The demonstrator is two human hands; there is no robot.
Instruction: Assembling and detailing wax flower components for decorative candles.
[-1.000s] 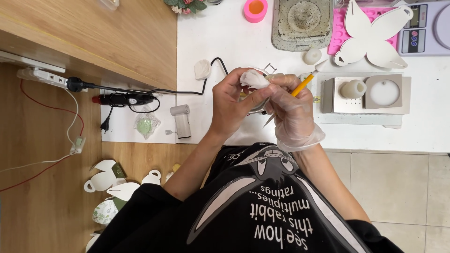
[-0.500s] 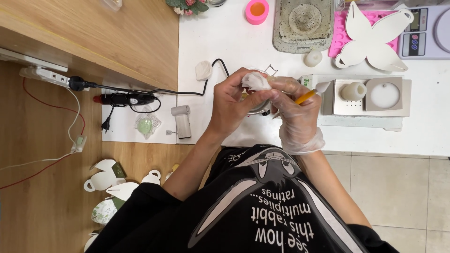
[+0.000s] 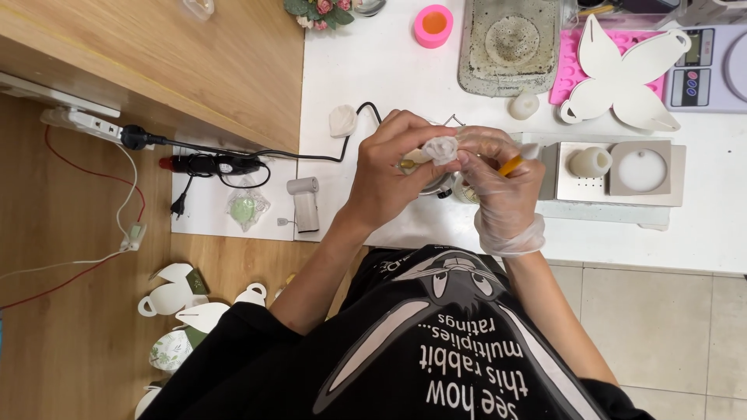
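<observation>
We see the bare left hand point(image 3: 389, 175) raised over the white table point(image 3: 389, 62), near its front edge, fingers curled and pinching a small white rose-shaped piece point(image 3: 440, 148). The gloved right hand point(image 3: 502, 190) is closed on a yellow-handled tool point(image 3: 515, 162) (its tip is hidden behind the fingers), touching the piece. Beneath the hands a metal pot point(image 3: 436, 185) is mostly covered. Toward the far edge lie a grey tray point(image 3: 510, 47) and a pink cup point(image 3: 433, 25).
</observation>
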